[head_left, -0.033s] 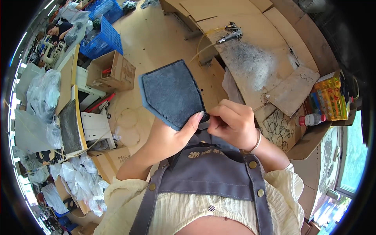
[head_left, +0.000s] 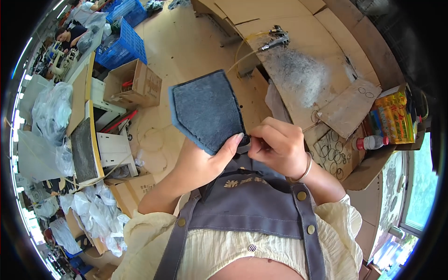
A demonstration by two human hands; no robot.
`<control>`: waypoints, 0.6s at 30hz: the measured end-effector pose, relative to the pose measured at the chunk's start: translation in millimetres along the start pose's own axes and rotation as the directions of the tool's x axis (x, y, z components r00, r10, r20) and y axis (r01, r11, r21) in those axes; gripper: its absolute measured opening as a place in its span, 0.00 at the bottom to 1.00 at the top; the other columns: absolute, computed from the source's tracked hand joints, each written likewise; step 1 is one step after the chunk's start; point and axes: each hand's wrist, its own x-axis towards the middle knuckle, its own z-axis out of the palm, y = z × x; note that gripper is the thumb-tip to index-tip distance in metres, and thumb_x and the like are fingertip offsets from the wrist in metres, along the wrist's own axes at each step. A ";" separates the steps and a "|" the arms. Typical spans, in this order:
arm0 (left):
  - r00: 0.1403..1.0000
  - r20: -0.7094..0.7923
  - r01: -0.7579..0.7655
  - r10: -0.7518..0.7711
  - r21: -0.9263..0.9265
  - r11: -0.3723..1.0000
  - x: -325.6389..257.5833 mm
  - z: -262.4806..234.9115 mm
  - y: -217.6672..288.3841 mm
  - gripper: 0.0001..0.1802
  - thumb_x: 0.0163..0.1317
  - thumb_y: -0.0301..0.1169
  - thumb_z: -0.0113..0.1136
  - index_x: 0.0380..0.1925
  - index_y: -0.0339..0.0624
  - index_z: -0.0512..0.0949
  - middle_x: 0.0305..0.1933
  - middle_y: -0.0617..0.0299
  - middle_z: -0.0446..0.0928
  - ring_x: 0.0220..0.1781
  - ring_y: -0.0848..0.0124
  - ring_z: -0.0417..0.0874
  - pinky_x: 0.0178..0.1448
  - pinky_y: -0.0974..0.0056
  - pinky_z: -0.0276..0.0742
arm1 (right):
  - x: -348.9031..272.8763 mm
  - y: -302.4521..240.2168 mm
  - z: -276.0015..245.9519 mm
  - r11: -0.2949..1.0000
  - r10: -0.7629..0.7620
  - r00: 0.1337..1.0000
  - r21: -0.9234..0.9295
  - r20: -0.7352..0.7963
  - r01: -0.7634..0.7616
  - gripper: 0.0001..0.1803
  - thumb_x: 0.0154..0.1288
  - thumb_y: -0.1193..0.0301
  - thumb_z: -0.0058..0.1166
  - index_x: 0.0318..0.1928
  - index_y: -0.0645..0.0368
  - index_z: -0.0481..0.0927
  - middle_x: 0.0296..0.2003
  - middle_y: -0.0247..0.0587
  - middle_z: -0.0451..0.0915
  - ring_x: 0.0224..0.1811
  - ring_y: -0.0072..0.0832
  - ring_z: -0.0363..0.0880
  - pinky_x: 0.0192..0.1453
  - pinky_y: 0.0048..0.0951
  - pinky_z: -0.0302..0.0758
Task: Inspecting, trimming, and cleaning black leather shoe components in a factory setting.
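In front of my chest, my left hand (head_left: 205,161) grips a dark blue-grey, pocket-shaped piece (head_left: 205,107) with a paler edge on its left side. The thumb presses on its near right corner, and the fingers are hidden underneath. Close against that corner, the thumb and fingers of my right hand (head_left: 277,145) are pinched together. A small black bit (head_left: 246,139) shows between the two hands; whether it is part of the piece I cannot tell.
At right, a cardboard-covered table (head_left: 298,28) bears a spray gun (head_left: 275,43), several dark rings (head_left: 332,151) and a bottle (head_left: 372,143). On the left are a cardboard box (head_left: 140,86), blue crates (head_left: 126,46) and plastic bags (head_left: 51,112). A co-worker (head_left: 70,37) sits far left.
The pocket-shaped piece has turned slightly clockwise, its far end moving a little to the right. Both hands stay at its near right corner.
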 end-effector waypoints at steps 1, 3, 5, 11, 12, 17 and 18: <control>0.999 0.023 0.038 -0.038 0.015 0.999 -0.2 -1.9 2.7 0.06 0.56 0.24 0.57 0.34 0.34 0.74 0.30 0.60 0.75 0.31 0.70 0.76 0.35 0.67 0.71 | 0.7 0.3 0.6 1.000 0.004 1.000 0.017 -0.021 -0.004 0.08 0.37 0.83 0.54 0.22 0.59 0.72 0.16 0.38 0.68 0.15 0.32 0.70 0.19 0.28 0.68; 0.999 0.030 0.029 -0.029 0.004 1.000 -0.6 -3.1 0.2 0.06 0.56 0.24 0.56 0.34 0.34 0.74 0.31 0.59 0.75 0.31 0.69 0.76 0.36 0.66 0.71 | 1.3 0.7 -0.2 0.998 0.043 0.999 0.052 -0.018 -0.042 0.08 0.38 0.83 0.54 0.22 0.60 0.72 0.16 0.38 0.69 0.15 0.31 0.70 0.19 0.27 0.68; 0.999 0.037 0.013 -0.013 -0.010 1.000 0.2 -3.1 -1.9 0.06 0.56 0.24 0.56 0.34 0.34 0.74 0.31 0.59 0.75 0.32 0.68 0.76 0.37 0.66 0.71 | 1.1 2.9 -1.6 0.994 0.078 0.997 0.080 -0.016 -0.076 0.08 0.38 0.83 0.54 0.22 0.60 0.72 0.16 0.38 0.69 0.15 0.31 0.70 0.19 0.26 0.68; 0.998 0.065 -0.023 0.024 -0.020 1.000 13.1 -5.2 -7.6 0.10 0.55 0.25 0.57 0.38 0.34 0.73 0.35 0.57 0.75 0.36 0.65 0.76 0.41 0.64 0.71 | 11.0 17.3 -7.3 0.939 0.207 0.976 0.266 0.066 -0.217 0.05 0.43 0.84 0.53 0.23 0.62 0.74 0.17 0.35 0.71 0.17 0.19 0.70 0.21 0.20 0.67; 0.999 0.040 -0.035 0.036 -0.018 0.999 14.6 -6.9 -10.7 0.10 0.55 0.25 0.57 0.38 0.34 0.73 0.35 0.57 0.75 0.36 0.65 0.76 0.41 0.64 0.71 | 11.9 22.0 -5.5 0.944 0.182 0.980 0.266 0.076 -0.196 0.05 0.43 0.84 0.53 0.23 0.62 0.74 0.17 0.35 0.71 0.17 0.19 0.70 0.21 0.20 0.67; 0.870 0.309 0.287 -0.383 0.314 0.905 7.3 -4.5 -90.2 0.19 0.54 0.40 0.58 0.40 0.37 0.73 0.34 0.53 0.74 0.37 0.65 0.75 0.45 0.63 0.71 | -28.8 83.8 31.9 0.510 0.629 0.679 0.459 0.378 -0.728 0.16 0.62 0.66 0.45 0.19 0.59 0.71 0.14 0.30 0.69 0.15 0.15 0.65 0.17 0.19 0.62; 0.859 0.480 0.108 -0.178 0.170 0.980 21.2 9.0 -126.3 0.16 0.52 0.39 0.59 0.35 0.38 0.75 0.28 0.57 0.74 0.31 0.68 0.75 0.39 0.64 0.72 | -71.1 129.1 44.6 0.490 0.583 0.723 0.549 0.371 -0.677 0.15 0.63 0.66 0.45 0.20 0.58 0.70 0.15 0.29 0.69 0.14 0.16 0.64 0.16 0.19 0.60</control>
